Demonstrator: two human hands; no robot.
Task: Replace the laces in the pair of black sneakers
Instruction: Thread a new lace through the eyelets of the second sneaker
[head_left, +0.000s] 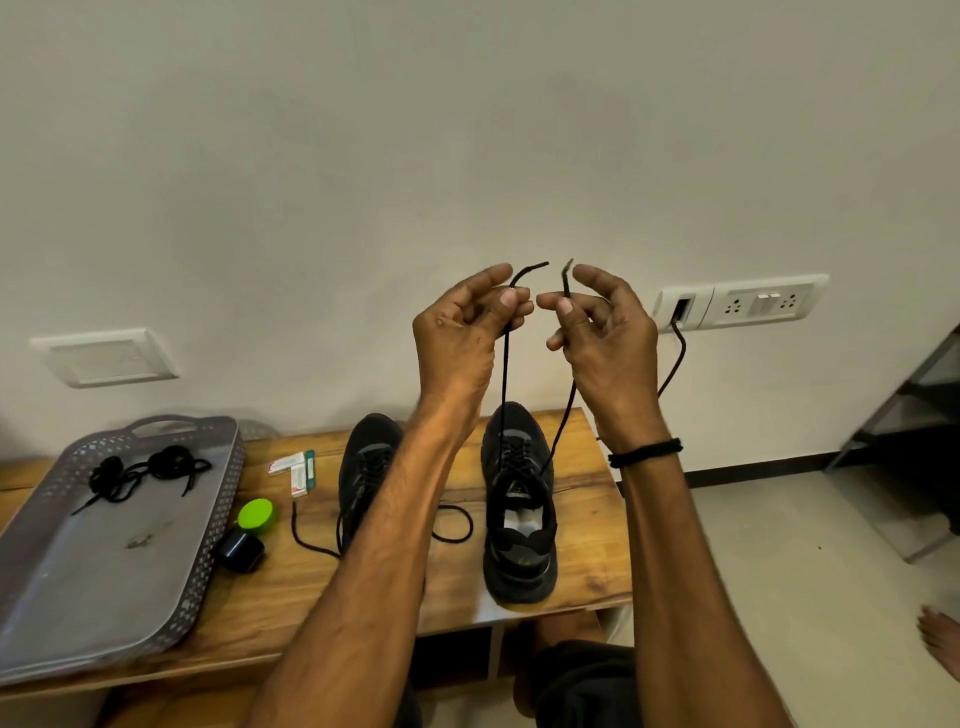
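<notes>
Holding one lace (504, 374) by its two ends, raised well above the desk (587, 551). Left hand (467, 322) pinches one end between thumb and forefinger; right hand (610, 327) pinches the other the same way. The fingers (511, 299) are clamped on the cord, with a short tip poking out above each pinch. The hands are near each other but apart. Item: thin round black cord running down in two nearly straight strands to the upper eyelets of the right-hand sneaker (519, 519), which stands upright on the desk, toe to the wall, with neither hand on it. Handling, by judgement: very light, limp along its length, probably stiffer only at the tips. Best taken just below the tip, as both hands do, so the end can be aimed. The cord looks free to slide through the eyelets, so an uneven pull would leave one end short, and a hard upward pull could lift or tip the unheld shoe. Second sneaker (366, 467): to the left, partly hidden by the left forearm, its loose lace ends (454, 525) trailing on the desk. Grey tray (228, 467) at far left holds a tangle of black laces (130, 475); old or new, I cannot tell.
</notes>
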